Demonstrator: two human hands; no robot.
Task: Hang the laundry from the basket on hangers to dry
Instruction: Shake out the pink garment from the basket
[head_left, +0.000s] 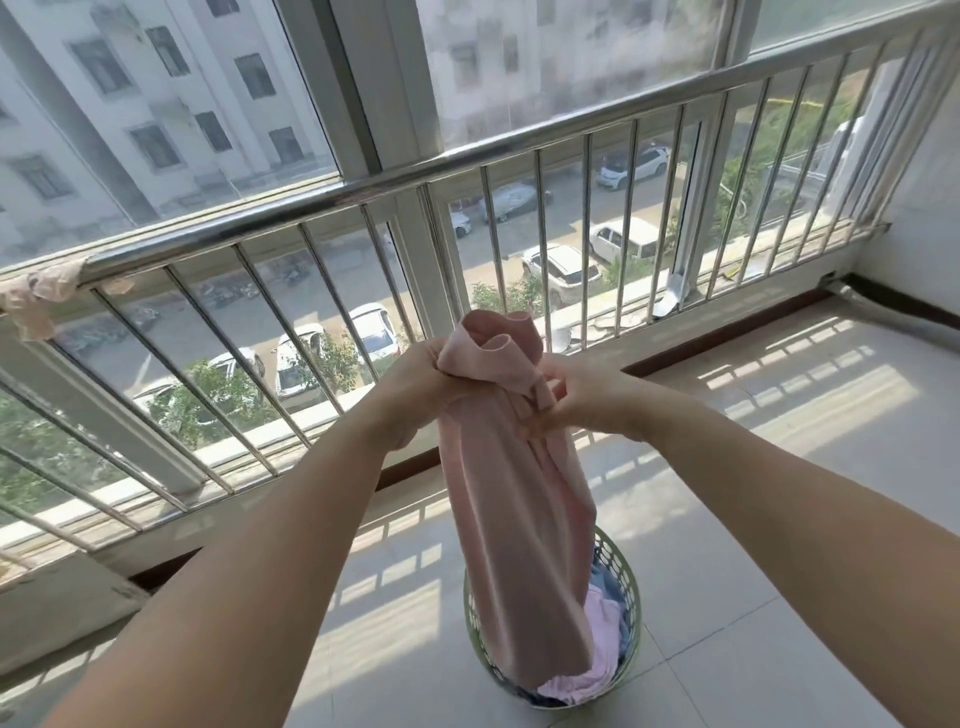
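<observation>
One pink garment (511, 525) hung bunched in mid-air at the centre of the view, its lower end reaching down into one round pale-green basket (631, 587) at 6 o'clock. Two hands held it by the top: the left hand (415, 387) gripped a gathered fold at 9 o'clock of the cloth, and the right hand (574, 397) pinched the fabric at 3 o'clock with curled fingers. Inside the basket lay more laundry: at least one lighter pink piece (597, 670) and one blue piece (605, 584); how many more lay under them could not be told. The basket stood on one pale tiled floor (753, 519). At 12 o'clock ran one steel railing (363, 187) before the windows, with one beige cloth (41, 299) tied on it at 9 o'clock.
</observation>
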